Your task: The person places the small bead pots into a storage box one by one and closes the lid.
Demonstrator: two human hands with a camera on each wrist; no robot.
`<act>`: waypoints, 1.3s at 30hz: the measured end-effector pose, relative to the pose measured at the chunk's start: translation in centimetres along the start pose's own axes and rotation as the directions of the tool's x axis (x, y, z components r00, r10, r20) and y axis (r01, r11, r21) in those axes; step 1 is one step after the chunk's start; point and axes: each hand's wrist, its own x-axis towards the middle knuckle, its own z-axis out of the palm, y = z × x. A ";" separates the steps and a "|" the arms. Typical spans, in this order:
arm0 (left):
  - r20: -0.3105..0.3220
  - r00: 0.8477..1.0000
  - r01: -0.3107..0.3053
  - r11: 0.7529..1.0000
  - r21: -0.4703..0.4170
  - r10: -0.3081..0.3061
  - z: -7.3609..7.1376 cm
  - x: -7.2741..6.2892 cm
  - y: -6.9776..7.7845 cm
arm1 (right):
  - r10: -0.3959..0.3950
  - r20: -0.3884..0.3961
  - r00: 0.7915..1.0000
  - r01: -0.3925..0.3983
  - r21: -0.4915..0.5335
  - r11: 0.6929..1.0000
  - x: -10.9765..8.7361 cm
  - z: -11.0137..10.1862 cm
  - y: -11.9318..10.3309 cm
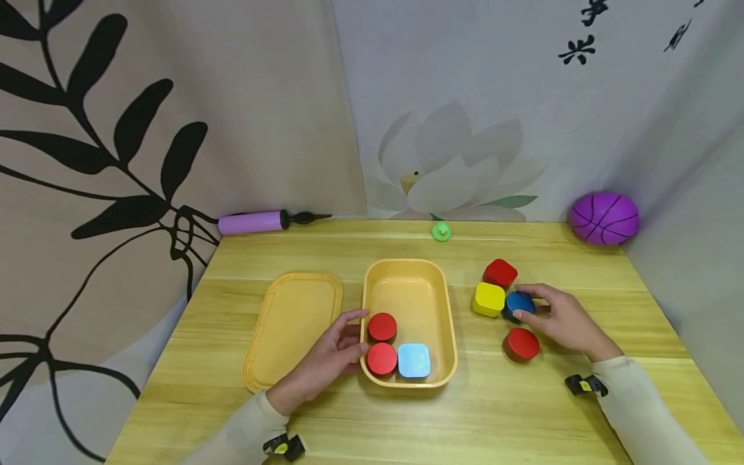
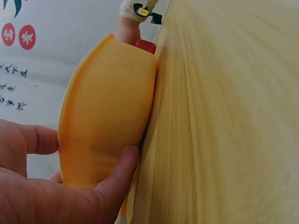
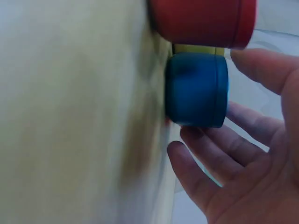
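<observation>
Over there, right of the yellow box (image 1: 409,290), the right hand (image 1: 560,318) reaches in, thumb on the near side of a round blue block (image 1: 516,303), fingers curving past its far side. Whether they squeeze it or only surround it, I can't tell. The blue block lies just ahead of that palm, on the side toward the box; it's squat and upright, no long axis to mind. The right hand is clearly the nearer one, with bare table (image 1: 462,387) between the group and the box.

Nearest the box in that group is a yellow block (image 1: 488,299), just beside the blue; a squarish red block (image 1: 500,274) stands behind them, and a round red block (image 1: 521,345) sits this side.

The left hand (image 1: 331,349) is spread against the box's left wall, forefinger at the rim, thumb lower down outside. The box's long axis runs away from the person. In its near end, two red discs (image 1: 382,327) line the left wall, a pale blue block (image 1: 414,361) beside the nearer.
</observation>
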 end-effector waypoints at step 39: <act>0.004 1.000 -0.013 1.000 0.016 0.013 0.0 -0.1 0.0 | -0.059 -0.065 0.996 0.059 -0.013 0.998 0.3 -3.1 -2.8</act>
